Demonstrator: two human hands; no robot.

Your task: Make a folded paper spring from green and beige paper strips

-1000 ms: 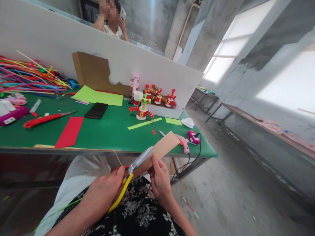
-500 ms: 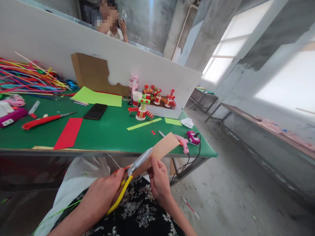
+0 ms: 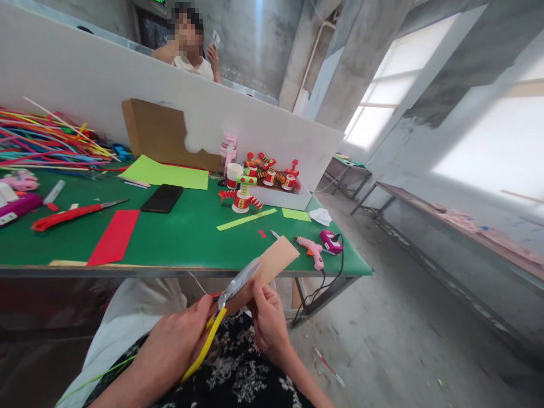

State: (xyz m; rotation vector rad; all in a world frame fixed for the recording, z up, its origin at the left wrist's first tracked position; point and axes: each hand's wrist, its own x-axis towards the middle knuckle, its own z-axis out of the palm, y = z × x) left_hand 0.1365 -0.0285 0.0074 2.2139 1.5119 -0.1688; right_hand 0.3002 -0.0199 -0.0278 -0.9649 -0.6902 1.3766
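Angling inward, the hands (image 3: 181, 335) hold scissors (image 3: 224, 298) and tan paper (image 3: 278, 258).

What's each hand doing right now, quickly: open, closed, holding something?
Left hand: closed, holding the scissors.
Right hand: closed, thumb on top, pinching the tan strip.

Desk (image 3: 182, 243), green-topped. Left: heap of coloured sticks (image 3: 46, 144); red-handled tool (image 3: 70, 215); red card (image 3: 114, 238); black phone (image 3: 162, 199); yellow-green sheet (image 3: 172, 173). Centre: red-and-white cup figure (image 3: 241, 203); white box (image 3: 293, 199) of similar figures (image 3: 269, 178); narrow green strip (image 3: 246, 219). Right: pink glue gun (image 3: 312, 247); purple power block (image 3: 330, 242); crumpled white paper (image 3: 321, 216).
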